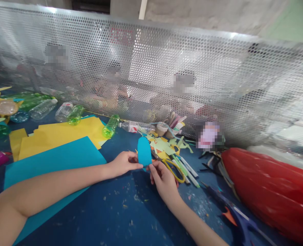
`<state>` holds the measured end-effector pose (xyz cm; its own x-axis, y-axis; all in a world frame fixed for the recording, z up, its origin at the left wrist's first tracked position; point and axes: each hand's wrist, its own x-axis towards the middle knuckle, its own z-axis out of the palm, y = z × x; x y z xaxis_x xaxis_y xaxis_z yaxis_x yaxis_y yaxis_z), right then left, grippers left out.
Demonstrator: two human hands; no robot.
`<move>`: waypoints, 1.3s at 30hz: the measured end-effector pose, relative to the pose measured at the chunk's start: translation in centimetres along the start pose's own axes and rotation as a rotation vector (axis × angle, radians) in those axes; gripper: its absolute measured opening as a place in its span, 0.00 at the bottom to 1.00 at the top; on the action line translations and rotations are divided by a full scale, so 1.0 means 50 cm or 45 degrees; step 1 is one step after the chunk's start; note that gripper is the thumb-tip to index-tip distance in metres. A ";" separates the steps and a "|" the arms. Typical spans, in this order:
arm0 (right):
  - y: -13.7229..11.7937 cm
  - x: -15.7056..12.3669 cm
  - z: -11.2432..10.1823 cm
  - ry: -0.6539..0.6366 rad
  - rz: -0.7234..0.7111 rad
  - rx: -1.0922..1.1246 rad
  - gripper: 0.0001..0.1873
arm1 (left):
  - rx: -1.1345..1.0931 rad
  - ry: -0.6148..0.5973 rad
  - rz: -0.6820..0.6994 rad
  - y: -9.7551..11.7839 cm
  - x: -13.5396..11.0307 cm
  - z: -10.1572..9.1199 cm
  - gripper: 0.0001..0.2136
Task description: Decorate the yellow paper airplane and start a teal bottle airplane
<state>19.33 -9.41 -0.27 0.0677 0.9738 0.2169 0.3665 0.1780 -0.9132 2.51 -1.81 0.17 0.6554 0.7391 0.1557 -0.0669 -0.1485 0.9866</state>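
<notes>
Two hands, bare, one paper piece between them: left hand, thumb and fingers pinching the lower left edge; right hand, fingertips pinching the lower right edge. Item held: blue paper piece, small, upright, rounded at the top, raised above the worktop near its middle; whether folded or looped, cannot be told. Step in hand, as judged: holding and adjusting the cut piece at its lower edge. Next move, as judged, calls for a light, even grip at both edges, so that the paper keeps its form without creasing. Left of the piece: one large blue sheet, partly beneath the left forearm; behind it, yellow sheets, overlapping. Just beyond the right hand: yellow-handled scissors, several markers, pale paper scraps. Farther right: one red bag, glossy. Farther back: one green bottle, tilted, and one perforated metal panel across the rear.
</notes>
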 end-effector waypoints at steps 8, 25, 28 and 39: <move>-0.004 -0.002 -0.001 0.015 0.025 -0.004 0.19 | -0.049 -0.065 0.028 0.005 -0.003 0.001 0.14; 0.004 -0.002 0.000 -0.033 0.021 -0.037 0.18 | 0.106 -0.087 0.059 0.005 -0.005 -0.002 0.13; 0.005 -0.002 -0.001 -0.017 0.018 -0.044 0.17 | 0.079 -0.068 0.038 0.001 -0.003 -0.001 0.11; -0.015 0.000 -0.001 0.053 0.047 0.004 0.23 | 0.070 -0.008 0.036 0.003 -0.001 0.001 0.10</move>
<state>19.08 -9.53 0.41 0.1194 0.9731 0.1971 0.3599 0.1426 -0.9220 2.49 -1.89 0.33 0.6585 0.7301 0.1827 -0.0437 -0.2052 0.9777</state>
